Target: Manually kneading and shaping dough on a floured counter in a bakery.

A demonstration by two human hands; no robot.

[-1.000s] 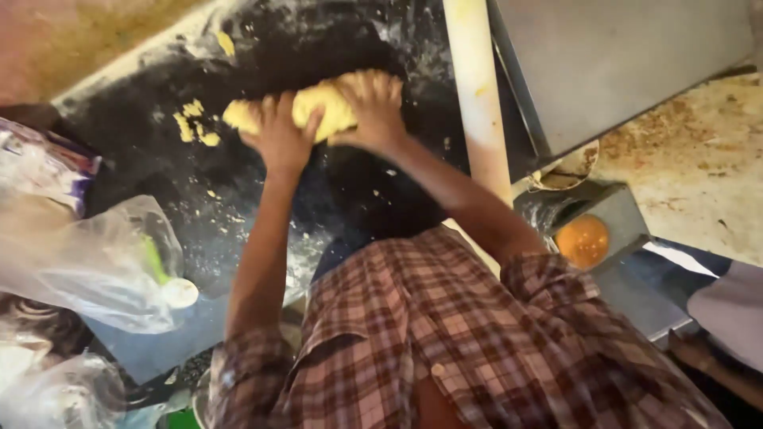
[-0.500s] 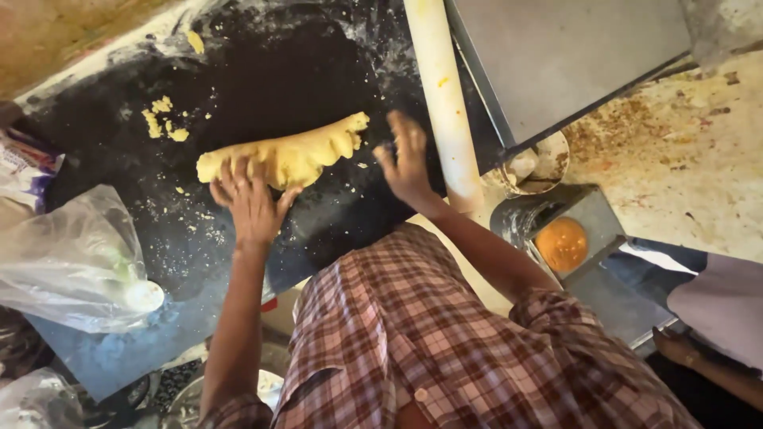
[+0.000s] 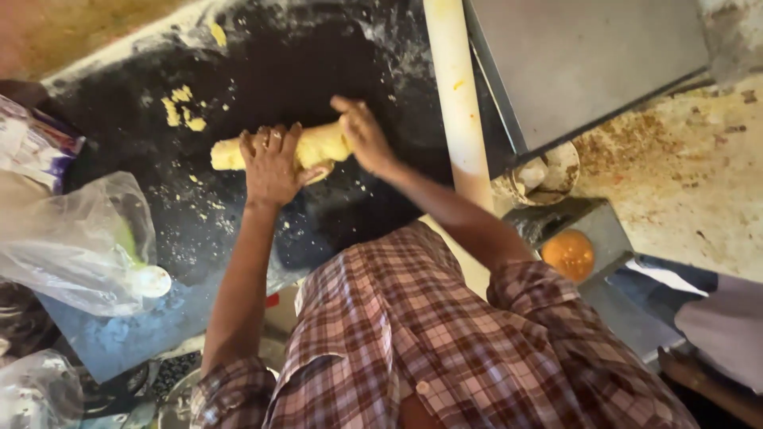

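A long roll of yellow dough lies on a black, flour-dusted work surface. My left hand presses flat on the roll's left part, fingers spread. My right hand rests palm down on its right end. The roll's left tip sticks out beyond my left hand. Small yellow dough crumbs lie to the upper left of the roll. My sleeves are a red and white plaid shirt.
A pale wooden post runs down the right side of the surface, beside a grey metal box. Clear plastic bags sit at the left. A small bowl and an orange-filled container stand at right.
The dough went from a lump to a long roll. Both hands pulled back toward me, then moved forward onto the roll again, and the view shifted slightly.
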